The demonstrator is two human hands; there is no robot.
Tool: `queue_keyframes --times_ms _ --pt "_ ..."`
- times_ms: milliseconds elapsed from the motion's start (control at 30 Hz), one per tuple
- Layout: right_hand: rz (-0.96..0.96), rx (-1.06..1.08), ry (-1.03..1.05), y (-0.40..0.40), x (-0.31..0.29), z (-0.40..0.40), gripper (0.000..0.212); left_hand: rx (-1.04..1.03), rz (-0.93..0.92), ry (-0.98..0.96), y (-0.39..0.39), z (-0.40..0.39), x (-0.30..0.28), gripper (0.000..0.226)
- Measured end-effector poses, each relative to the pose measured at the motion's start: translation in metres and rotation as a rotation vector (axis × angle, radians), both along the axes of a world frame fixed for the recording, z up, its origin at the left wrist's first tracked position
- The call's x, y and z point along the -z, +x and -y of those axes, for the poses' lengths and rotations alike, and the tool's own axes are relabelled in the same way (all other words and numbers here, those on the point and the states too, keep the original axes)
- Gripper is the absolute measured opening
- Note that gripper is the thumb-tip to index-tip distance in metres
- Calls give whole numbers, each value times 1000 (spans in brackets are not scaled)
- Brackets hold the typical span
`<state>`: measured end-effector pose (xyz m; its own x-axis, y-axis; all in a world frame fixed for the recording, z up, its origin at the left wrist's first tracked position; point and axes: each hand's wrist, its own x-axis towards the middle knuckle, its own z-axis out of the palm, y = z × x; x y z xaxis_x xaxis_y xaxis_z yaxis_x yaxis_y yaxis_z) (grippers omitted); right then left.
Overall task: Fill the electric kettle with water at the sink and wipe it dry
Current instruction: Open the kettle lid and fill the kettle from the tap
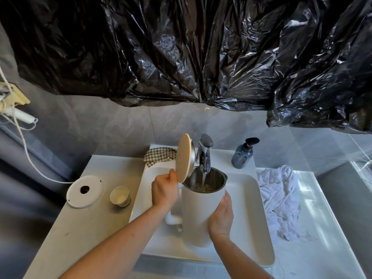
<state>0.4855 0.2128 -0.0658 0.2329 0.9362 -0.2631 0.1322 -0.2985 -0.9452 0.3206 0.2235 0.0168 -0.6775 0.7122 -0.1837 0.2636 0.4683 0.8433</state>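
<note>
Currently the filling step is in hand. The electric kettle [203,214] is held upright over the sink [259,224], its open mouth directly under the tap [205,153], and a thin stream of water [203,179] is seen falling into the steel interior, where a shallow pool has gathered. The hinged lid [182,158] is propped upright at the kettle's left rim by the left hand [164,191], whose fingers are closed on the lid's edge just above the handle [173,217]. The kettle's right wall is cupped by the right hand [221,214], palm and fingers pressed flat against the body and clamped on it for support.

Left of the sink, on the tabletop [80,228], the round power base [84,191] and a small cup [120,196] are seen, well apart from the kettle. A checked cloth [159,156] lies behind the sink beside the tap, a soap dispenser [242,155] stands to the tap's right, and a crumpled white towel [281,200] rests right of the sink.

By judgement, the kettle is only partly filled. Next, the water level must be watched, the tap shut off, the lid lowered, and a cloth taken up so the wet outside can be wiped.
</note>
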Motion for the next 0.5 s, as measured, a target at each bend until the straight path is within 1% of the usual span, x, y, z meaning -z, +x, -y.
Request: queue_keyframes --times_ms 500 --pt "-16 -1 1 0 -2 0 84 -2 5 -4 2 1 -1 52"
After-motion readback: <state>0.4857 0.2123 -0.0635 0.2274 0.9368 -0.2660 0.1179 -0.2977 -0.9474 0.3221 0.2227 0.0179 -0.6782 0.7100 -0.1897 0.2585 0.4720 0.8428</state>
